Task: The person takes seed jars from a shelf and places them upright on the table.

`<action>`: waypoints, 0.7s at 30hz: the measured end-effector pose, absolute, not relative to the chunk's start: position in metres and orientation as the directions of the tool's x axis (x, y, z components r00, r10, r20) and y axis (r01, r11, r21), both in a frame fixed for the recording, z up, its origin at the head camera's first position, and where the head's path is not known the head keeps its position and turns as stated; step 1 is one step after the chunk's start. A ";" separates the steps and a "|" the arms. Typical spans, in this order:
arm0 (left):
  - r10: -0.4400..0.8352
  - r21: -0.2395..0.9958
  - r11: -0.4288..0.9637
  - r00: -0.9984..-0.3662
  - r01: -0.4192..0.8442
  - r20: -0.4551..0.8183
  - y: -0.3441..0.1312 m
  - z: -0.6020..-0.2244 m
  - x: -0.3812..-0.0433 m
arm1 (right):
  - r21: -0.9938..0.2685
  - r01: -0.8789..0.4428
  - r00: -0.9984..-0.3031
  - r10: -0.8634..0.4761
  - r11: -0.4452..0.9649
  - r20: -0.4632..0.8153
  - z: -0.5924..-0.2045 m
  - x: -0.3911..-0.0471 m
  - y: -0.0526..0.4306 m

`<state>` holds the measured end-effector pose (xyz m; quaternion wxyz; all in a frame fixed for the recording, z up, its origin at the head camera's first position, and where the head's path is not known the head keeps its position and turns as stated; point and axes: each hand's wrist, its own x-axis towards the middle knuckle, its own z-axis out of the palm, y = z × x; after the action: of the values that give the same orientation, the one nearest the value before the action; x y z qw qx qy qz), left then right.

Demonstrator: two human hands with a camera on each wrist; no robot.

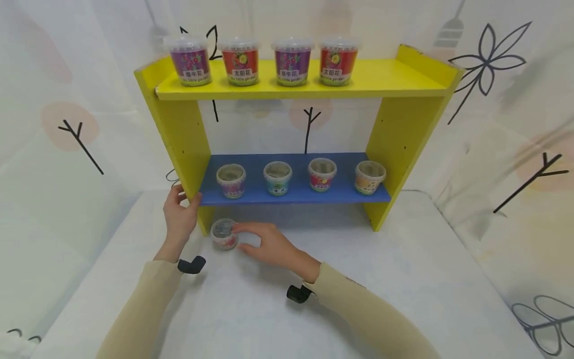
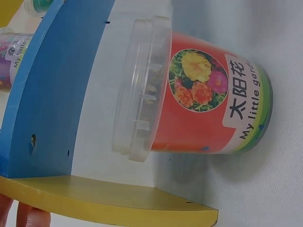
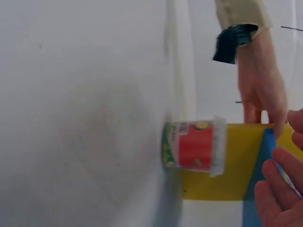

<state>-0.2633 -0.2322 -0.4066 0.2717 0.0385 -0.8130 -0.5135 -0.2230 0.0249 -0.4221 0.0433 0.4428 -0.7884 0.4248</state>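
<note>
My left hand [image 1: 178, 218] holds the yellow left side panel [image 1: 186, 144] of a shelf unit, its thumb on the front by the blue board and its fingers behind. On the white table at the foot of that panel stands a red lidded tub [image 1: 224, 235], printed with flowers and "My little garden" in the left wrist view. Just right of the tub is my right hand [image 1: 269, 244], thumb and fingers spread. The right wrist view shows its fingers [image 3: 279, 189] apart from the tub.
Four is not exceeded per kind: several lidded tubs [image 1: 242, 62] in purple and red line the yellow top shelf [image 1: 381, 75]. On the blue lower shelf [image 1: 291, 199] stand several smaller-looking tubs [image 1: 322, 175]. The yellow right panel [image 1: 399, 144] rises at the right. Patterned cloth [image 1: 502, 149] hangs around.
</note>
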 end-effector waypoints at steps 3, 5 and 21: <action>-0.343 0.853 0.474 -0.846 0.220 0.409 -0.232 -0.406 -0.264 | -0.620 -0.754 -0.587 -0.649 0.219 0.485 -0.410 -0.218 0.035; -0.343 0.852 0.472 -0.843 0.226 0.413 -0.231 -0.406 -0.264 | -0.613 -0.763 -0.581 -0.631 0.204 0.513 -0.399 -0.216 0.043; -0.349 0.857 0.474 -0.851 0.201 0.393 -0.231 -0.407 -0.265 | -0.544 -0.810 -0.582 -0.418 0.220 0.698 -0.299 -0.227 0.118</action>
<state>-0.2646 -0.2309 -0.4069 0.2694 0.0455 -0.8152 -0.5106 -0.2270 0.1184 -0.2994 0.2070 0.4074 -0.7530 0.4735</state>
